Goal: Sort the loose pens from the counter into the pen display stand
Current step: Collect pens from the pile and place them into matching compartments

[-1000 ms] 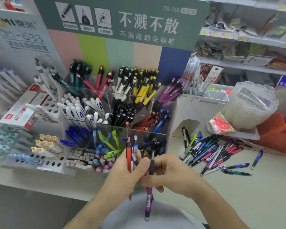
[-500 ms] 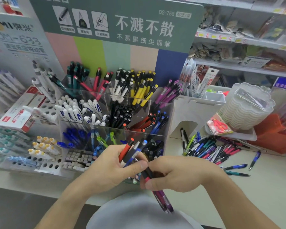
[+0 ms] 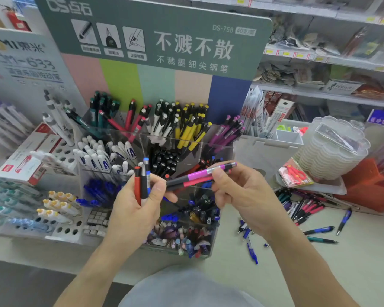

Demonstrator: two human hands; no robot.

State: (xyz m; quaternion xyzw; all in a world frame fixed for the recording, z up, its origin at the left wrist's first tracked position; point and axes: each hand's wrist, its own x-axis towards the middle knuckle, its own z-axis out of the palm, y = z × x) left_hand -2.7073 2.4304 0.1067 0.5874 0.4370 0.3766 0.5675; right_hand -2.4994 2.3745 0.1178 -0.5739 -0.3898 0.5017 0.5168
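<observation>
Left hand [image 3: 138, 209] grips a small upright bundle of pens [image 3: 142, 182], fingers and thumb curled round the barrels: one red, one black, one blue-topped. Right hand [image 3: 237, 193] pinches two pens held nearly level, a magenta pen [image 3: 200, 175] and a red pen [image 3: 196, 181] just beneath it, touching along their length. Their dark grip ends point toward the left thumb (contact cannot be confirmed). Both hands are raised in front of the clear pen display stand [image 3: 217, 149], whose compartments hold pens grouped by colour: yellow, white, magenta, black, blue. Loose pens [image 3: 302, 207] lie in a pile on the counter [image 3: 319, 262] to the right of the stand, with a few blue pens [image 3: 251, 251] scattered nearer the right forearm.
</observation>
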